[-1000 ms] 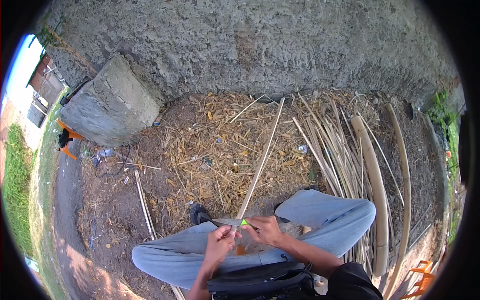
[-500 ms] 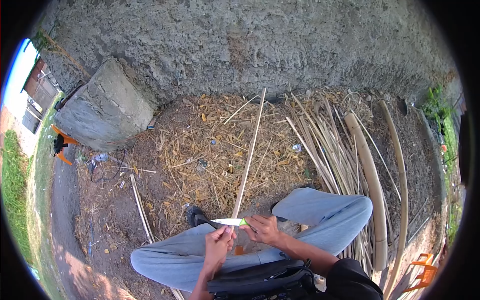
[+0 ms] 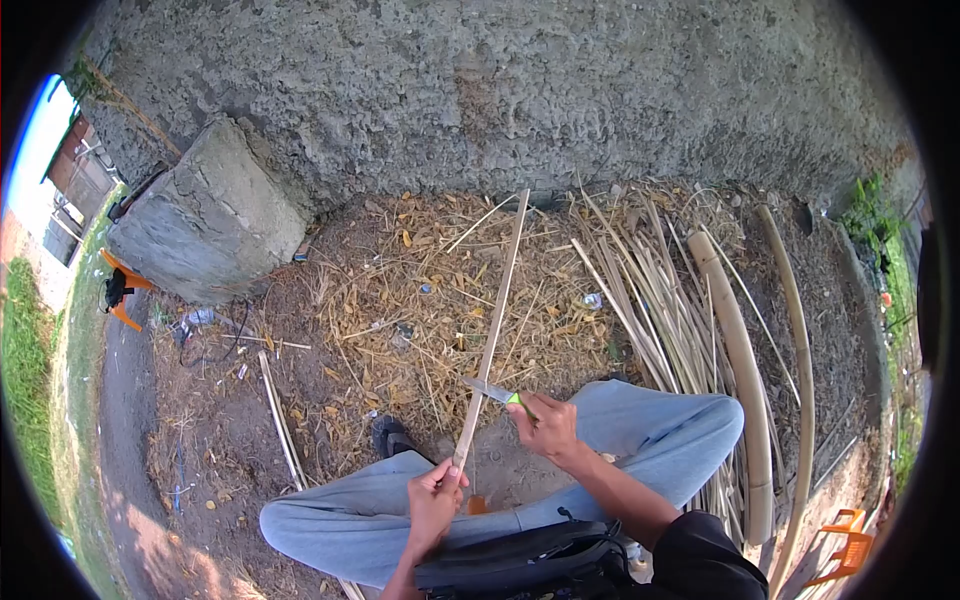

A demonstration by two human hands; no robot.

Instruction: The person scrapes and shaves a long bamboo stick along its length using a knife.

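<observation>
A long, thin bamboo strip [image 3: 500,305] slants up and away from my lap toward the wall. My left hand [image 3: 436,494] is closed around its near end. In my right hand [image 3: 546,425] is a knife [image 3: 490,390] with a green handle, its blade lying across the strip a little beyond my left hand. Blade and strip appear to touch. My grey-blue trouser legs [image 3: 650,435] are spread on both sides of the work, and a dark shoe [image 3: 392,437] shows beside the left knee.
Many split bamboo strips [image 3: 650,310] lie heaped at the right, beside a thick bamboo pole [image 3: 738,370] and a thinner pole [image 3: 797,340]. A concrete block [image 3: 215,215] stands at the left against the rough wall [image 3: 560,90]. Dry leaves and shavings cover the ground. An orange chair [image 3: 850,545] is at lower right.
The knife has moved from beside my left hand outward along the strip, and its blade looks turned. My hands are farther apart. The strip's far end has come slightly nearer.
</observation>
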